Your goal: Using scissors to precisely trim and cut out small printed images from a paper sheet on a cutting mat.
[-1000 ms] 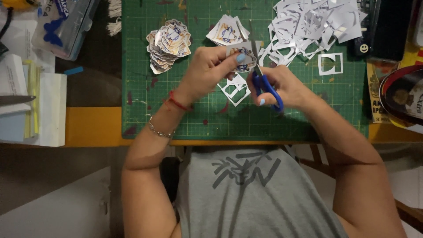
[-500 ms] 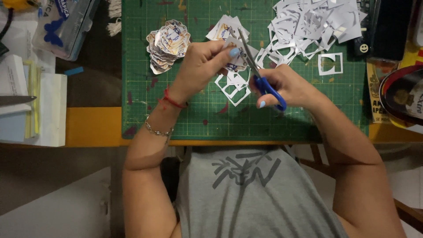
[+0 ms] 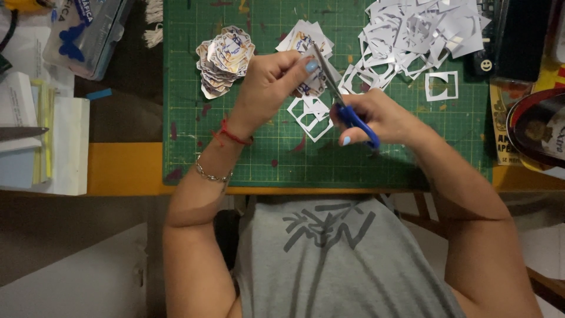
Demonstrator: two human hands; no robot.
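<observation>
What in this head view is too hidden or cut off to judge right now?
- Printed piece: mostly covered by the left hand; its cut line is hidden.
- Scissors: handles buried in the right hand.
- Clear plastic box: cut off by the top edge.

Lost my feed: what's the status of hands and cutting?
Right hand grips blue-handled scissors. Left hand holds printed paper cutout at blades. White paper scraps beneath.

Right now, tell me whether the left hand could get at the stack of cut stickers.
Probably yes. The left hand sits just beside the stack of cut stickers on the green mat, nothing between them, though it would have to release the sheet it holds.
</observation>
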